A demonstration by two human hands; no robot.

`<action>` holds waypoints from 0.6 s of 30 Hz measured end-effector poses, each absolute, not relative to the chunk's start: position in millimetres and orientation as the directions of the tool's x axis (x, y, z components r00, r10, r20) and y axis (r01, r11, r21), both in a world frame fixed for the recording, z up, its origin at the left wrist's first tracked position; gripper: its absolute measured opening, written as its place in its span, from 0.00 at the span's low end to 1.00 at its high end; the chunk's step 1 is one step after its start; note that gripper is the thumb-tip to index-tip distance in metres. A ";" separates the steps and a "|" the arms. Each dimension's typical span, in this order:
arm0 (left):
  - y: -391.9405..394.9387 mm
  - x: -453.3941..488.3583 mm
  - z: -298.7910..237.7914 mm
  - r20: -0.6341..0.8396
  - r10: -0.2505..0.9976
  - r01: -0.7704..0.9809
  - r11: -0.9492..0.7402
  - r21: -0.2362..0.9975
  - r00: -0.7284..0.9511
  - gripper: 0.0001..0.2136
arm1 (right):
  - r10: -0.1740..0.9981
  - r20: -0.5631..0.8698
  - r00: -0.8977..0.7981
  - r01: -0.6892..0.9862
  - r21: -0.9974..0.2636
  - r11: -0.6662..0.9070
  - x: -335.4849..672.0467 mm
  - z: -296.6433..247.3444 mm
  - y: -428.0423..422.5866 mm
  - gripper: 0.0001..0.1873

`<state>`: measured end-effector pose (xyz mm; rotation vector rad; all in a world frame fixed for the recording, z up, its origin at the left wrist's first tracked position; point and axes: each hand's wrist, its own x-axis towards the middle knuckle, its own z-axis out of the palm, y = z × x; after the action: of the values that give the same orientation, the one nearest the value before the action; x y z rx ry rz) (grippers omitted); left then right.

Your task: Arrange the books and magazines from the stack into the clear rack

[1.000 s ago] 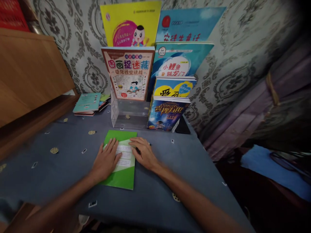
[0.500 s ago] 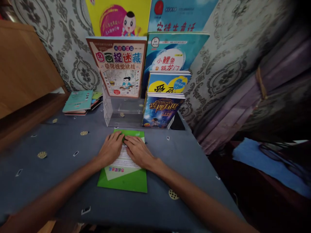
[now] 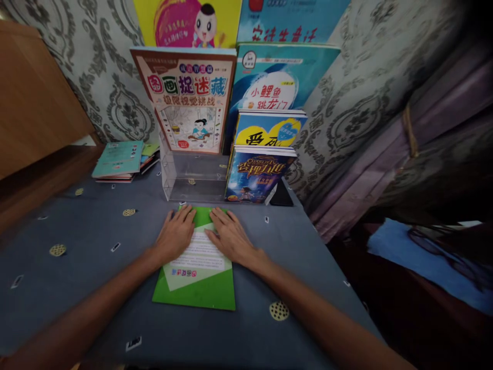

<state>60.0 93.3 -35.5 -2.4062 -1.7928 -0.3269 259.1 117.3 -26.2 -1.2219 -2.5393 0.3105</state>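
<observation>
A thin green booklet (image 3: 200,290) with a pale printed panel lies flat on the blue-grey tablecloth (image 3: 96,246) in front of me. My left hand (image 3: 175,235) rests palm down on its upper left part, fingers stretched out. My right hand (image 3: 231,237) lies flat on its upper right part, fingers spread. Both hands press on the booklet's far half, a small gap between them, and neither grips anything.
A clear acrylic stand (image 3: 192,177) holds several children's books upright against the patterned wall, among them a tan puzzle book (image 3: 188,97) and a dark blue book (image 3: 256,174). A small stack of thin books (image 3: 121,160) lies at the back left. The table's right edge drops toward a curtain (image 3: 404,154).
The booklet has turned from slanted to nearly square with me. My hands slid up to its far edge, met there, and have now parted slightly, lying flat.
</observation>
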 end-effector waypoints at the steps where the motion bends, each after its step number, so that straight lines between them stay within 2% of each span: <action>1: 93.2 60.3 -35.2 0.240 0.932 0.958 -0.285 0.031 0.270 0.22 | 0.801 0.175 -0.572 0.737 -0.319 0.596 263.2 -26.6 117.5 0.27; 7: 92.3 61.3 -33.8 0.211 0.947 0.966 -0.255 0.037 0.242 0.22 | 0.850 0.207 -0.484 0.783 -0.330 0.526 275.2 -32.3 118.5 0.25; 13: 91.8 61.2 -32.7 0.213 0.945 0.965 -0.260 0.033 0.247 0.22 | 0.855 0.258 -0.451 0.789 -0.332 0.516 274.6 -36.4 119.7 0.24; 18: 92.2 60.6 -33.0 0.230 0.937 0.962 -0.273 0.017 0.262 0.21 | 0.825 0.290 -0.485 0.751 -0.346 0.563 277.4 -41.4 123.8 0.25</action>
<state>60.6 92.2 -33.0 -2.3926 -1.8120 -0.2944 277.4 123.8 -41.4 -1.2742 -2.3767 0.2397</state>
